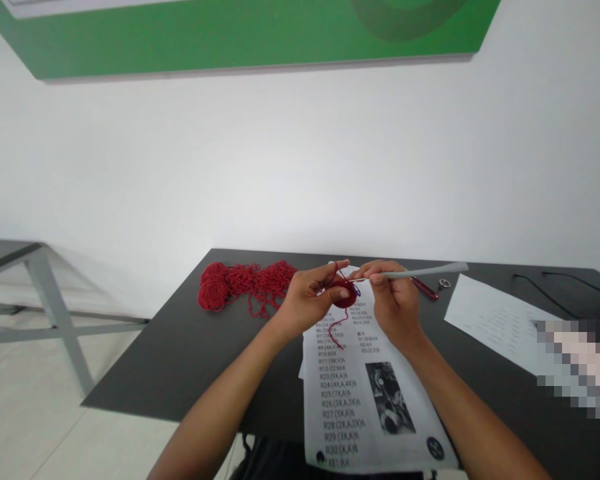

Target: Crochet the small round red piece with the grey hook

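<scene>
Between thumb and fingers, my left hand (307, 297) grips a small round piece of red crochet (345, 295). Red yarn runs over its raised index finger, and a loose tail hangs from the piece. My right hand (396, 300) is closed around a crochet hook (430, 270) with a long pale grey handle. The hook's thin metal tip reaches the edge of the red piece. A small purple stitch marker (357, 290) sits at the piece's right side. Below both hands lies a printed pattern sheet (340, 400) with rows of text and a dark photo.
A ball of red yarn (213, 287) with a tangled heap (265, 280) lies at the back left of the black table (180, 360). Right of my hands are a red tool (425, 289), a small ring-like item (445, 284), another paper (495, 320) and dark glasses (545, 293).
</scene>
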A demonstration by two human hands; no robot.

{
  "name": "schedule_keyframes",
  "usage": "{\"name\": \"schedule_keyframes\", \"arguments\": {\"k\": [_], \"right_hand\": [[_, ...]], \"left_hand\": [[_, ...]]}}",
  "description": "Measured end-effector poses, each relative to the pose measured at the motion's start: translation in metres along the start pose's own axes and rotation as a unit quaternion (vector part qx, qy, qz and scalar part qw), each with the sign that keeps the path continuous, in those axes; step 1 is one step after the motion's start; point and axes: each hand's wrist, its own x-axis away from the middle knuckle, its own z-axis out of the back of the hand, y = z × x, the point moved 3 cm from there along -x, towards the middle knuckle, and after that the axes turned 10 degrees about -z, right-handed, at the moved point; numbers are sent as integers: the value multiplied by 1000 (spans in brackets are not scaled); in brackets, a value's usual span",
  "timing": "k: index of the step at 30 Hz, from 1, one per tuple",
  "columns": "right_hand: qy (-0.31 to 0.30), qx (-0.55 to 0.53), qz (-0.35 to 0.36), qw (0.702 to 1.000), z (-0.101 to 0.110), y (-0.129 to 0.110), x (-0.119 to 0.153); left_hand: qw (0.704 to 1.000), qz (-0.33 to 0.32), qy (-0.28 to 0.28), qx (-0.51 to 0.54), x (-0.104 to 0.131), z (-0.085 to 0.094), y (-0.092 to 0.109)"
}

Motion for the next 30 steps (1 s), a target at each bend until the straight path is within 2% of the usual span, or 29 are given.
{"name": "schedule_keyframes", "arguments": {"k": [14,16,19,21,22,24,27,30], "right_hand": [[-33,79,135,987,0,-7,3],[-63,132,181,973,-1,-7,4],[-105,248,273,924,-5,-10,8],[-103,301,318,893,-7,-10,11],[-91,315,334,884,-7,-10,12],[-65,320,349,878,-6,-9,15],[-49,274,327,903,-4,-6,17],[-55,170,239,954,-4,-3,16]], "left_hand": [[988,-80,-29,-127,1,1,11],[983,-105,-23,-150,1,3,12],[975,-143,-12,-169,1,1,12],[983,-118,17,-139,1,-2,9],[990,-84,41,-106,1,-5,6],[994,15,100,30,4,-11,-2],[959,129,127,218,9,-23,-9],[943,144,128,270,9,-24,-10]]}}
